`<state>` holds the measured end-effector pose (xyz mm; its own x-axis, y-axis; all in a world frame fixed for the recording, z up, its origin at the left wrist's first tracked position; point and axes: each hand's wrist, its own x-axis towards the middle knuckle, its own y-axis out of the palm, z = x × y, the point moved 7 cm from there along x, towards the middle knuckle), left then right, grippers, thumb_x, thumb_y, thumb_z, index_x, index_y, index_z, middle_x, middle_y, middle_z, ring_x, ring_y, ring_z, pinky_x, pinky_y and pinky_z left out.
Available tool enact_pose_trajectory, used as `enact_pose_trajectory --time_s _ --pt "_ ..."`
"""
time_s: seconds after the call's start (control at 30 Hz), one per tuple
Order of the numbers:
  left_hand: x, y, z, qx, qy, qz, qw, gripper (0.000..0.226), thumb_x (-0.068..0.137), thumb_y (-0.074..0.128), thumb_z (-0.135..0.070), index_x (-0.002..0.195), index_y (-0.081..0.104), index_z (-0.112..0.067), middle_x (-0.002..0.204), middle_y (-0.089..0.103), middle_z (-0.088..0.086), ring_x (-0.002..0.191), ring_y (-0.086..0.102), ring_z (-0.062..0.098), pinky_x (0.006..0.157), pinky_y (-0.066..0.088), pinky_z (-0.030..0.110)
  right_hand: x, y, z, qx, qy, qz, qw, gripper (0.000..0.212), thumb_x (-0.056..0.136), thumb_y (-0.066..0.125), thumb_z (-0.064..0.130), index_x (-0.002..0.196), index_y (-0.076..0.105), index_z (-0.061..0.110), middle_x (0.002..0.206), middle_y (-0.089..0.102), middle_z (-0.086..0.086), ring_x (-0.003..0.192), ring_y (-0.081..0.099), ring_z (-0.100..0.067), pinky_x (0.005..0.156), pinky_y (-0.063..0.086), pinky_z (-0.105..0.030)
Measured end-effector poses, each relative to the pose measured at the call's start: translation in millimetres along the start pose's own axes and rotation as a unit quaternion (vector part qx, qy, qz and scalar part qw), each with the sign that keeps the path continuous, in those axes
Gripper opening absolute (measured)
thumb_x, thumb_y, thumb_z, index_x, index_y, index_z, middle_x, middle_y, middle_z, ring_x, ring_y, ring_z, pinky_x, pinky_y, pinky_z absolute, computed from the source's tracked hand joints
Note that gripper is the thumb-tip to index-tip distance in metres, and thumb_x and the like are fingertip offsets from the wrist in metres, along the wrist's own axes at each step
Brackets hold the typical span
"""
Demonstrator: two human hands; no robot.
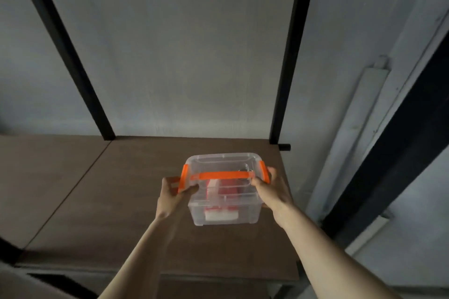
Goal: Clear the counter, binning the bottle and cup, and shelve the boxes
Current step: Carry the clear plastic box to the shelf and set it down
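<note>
A clear plastic box (224, 204) with an orange handle and orange side clips is over the brown shelf board (116, 201), near its right end. Red and white items show through its walls. My left hand (173, 195) grips the box's left side at the orange clip. My right hand (272, 192) grips its right side by the other clip. Whether the box's bottom touches the board I cannot tell. No bottle or cup is in view.
Two black metal uprights (73, 60) (291, 56) rise from the back of the shelf against a grey wall. A seam (80, 179) splits the board into left and right panels. A white conduit (352, 133) and a dark frame (401, 153) stand at the right.
</note>
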<state>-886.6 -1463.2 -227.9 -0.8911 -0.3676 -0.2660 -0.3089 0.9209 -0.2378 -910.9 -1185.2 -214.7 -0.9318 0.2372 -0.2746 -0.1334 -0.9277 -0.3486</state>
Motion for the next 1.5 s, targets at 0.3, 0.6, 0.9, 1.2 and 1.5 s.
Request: enact_pose_trajectory --time_s 0.3,0.6,0.9,1.2,1.5 --pt "7.9 9.3 68.9 0.037 -0.039 0.05 0.997 0.059 0.062 0.085 -0.034 0.112 0.059 -0.018 0.101 0.075 0.004 0.091 0.075 0.024 0.082 0.063 0.051 -12.4 20.5 -64.9 -0.02 0.067 -0.014 0.997 0.054 0.089 0.068 0.039 0.137 0.046 0.026 0.126 0.059 -0.002 0.103 0.059 -0.018 0.074 0.047 -0.031" --pt "3.8 14.9 92.9 0.061 -0.033 0.075 0.995 0.063 0.061 0.086 -0.037 0.113 0.053 -0.024 0.106 0.073 0.002 0.096 0.074 0.022 0.085 0.062 0.049 -17.4 28.3 -94.8 -0.054 0.087 -0.008 0.995 0.06 0.093 0.066 0.03 0.145 0.036 0.023 0.132 0.056 -0.007 0.114 0.06 -0.024 0.095 0.053 -0.042" --pt "1.1 13.5 86.3 0.164 -0.013 0.101 0.981 0.05 0.087 0.079 -0.03 0.125 0.047 -0.022 0.107 0.067 -0.002 0.089 0.066 0.017 0.067 0.052 0.028 -26.7 29.7 -86.0 -0.191 0.034 -0.027 0.981 0.072 0.093 0.063 0.037 0.152 0.026 0.019 0.147 0.048 -0.009 0.129 0.054 -0.029 0.101 0.052 -0.045" --pt "-18.0 -6.6 39.0 0.383 0.141 0.14 0.902 0.056 0.082 0.057 -0.067 0.126 0.053 -0.034 0.119 0.062 -0.006 0.106 0.064 0.021 0.081 0.052 0.038 -67.7 33.6 -38.7 -0.438 -0.114 -0.029 0.891 0.076 0.096 0.048 0.052 0.157 0.012 0.025 0.153 0.041 -0.005 0.134 0.048 -0.025 0.103 0.048 -0.038" --pt "-76.7 -15.5 -3.0 0.5 0.313 0.143 0.794 0.091 0.083 0.05 -0.078 0.157 0.028 -0.03 0.162 0.036 -0.005 0.151 0.033 0.021 0.126 0.022 0.04 -126.5 35.5 -14.9 -0.51 -0.209 -0.026 0.834 0.077 0.092 0.056 0.05 0.156 0.021 0.025 0.159 0.027 -0.006 0.14 0.04 -0.028 0.114 0.038 -0.048"
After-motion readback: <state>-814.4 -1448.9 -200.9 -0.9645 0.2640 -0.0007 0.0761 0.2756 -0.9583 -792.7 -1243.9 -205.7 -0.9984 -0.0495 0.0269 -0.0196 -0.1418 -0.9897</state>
